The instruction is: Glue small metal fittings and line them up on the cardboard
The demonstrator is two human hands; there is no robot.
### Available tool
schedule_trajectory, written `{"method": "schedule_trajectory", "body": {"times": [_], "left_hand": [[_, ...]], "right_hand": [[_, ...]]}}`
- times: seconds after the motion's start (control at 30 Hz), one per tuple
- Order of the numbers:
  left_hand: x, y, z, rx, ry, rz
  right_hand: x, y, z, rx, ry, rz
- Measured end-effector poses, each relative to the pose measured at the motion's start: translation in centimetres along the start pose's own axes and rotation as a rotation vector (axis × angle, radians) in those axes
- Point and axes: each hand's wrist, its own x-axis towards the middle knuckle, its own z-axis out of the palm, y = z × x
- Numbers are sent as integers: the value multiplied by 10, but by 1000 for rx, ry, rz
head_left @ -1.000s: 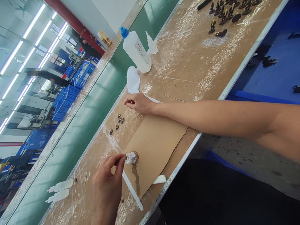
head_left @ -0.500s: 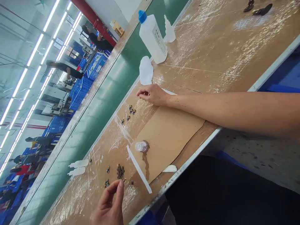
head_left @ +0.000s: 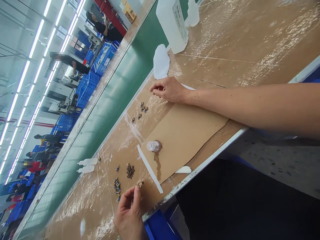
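Observation:
My left hand (head_left: 130, 211) is low in view, its thumb and forefinger pinched at a small dark-and-gold metal piece (head_left: 140, 184). Just beyond it lie a pile of small dark brown pieces (head_left: 130, 171) and a cluster of small blue-and-gold pieces (head_left: 117, 186). Farther up, my right hand (head_left: 172, 89) is closed with its fingers curled; anything inside them is hidden. It is above the table near the top of a brown cardboard sheet (head_left: 190, 133). Several more blue-and-gold pieces (head_left: 143, 108) lie below its fingertips. A small clear cup (head_left: 153, 146) rests on the cardboard, beside a wet streak.
A large white bottle (head_left: 173, 28), a small nozzle bottle (head_left: 193, 14) and a white sheet (head_left: 161, 61) are beyond my right hand. Two small squeeze bottles (head_left: 87, 162) lie at the far edge. A white strip (head_left: 150, 168) borders the cardboard. People work at the back left.
The view has shifted, so the table sits a little higher and to the right. My left hand has come up and right in view, still pinched. The right hand stays curled near the cardboard.

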Motion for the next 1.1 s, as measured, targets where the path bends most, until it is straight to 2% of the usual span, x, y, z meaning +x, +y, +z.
{"method": "schedule_trajectory", "body": {"times": [0.13, 0.27, 0.43, 0.8, 1.0, 1.1], "left_hand": [[3, 3, -2, 26, -11, 13], [7, 2, -3, 82, -32, -30], [2, 3, -1, 76, -10, 38], [-1, 8, 2, 165, -3, 54], [6, 8, 0, 212, -49, -12], [8, 10, -1, 239, -33, -23]], "right_hand": [[0, -2, -1, 0, -9, 4], [0, -3, -1, -4, -34, 27], [0, -4, -1, 5, -35, 34], [2, 0, 0, 13, -37, 38], [2, 0, -1, 37, -44, 8], [3, 2, -1, 51, -47, -13]]}}
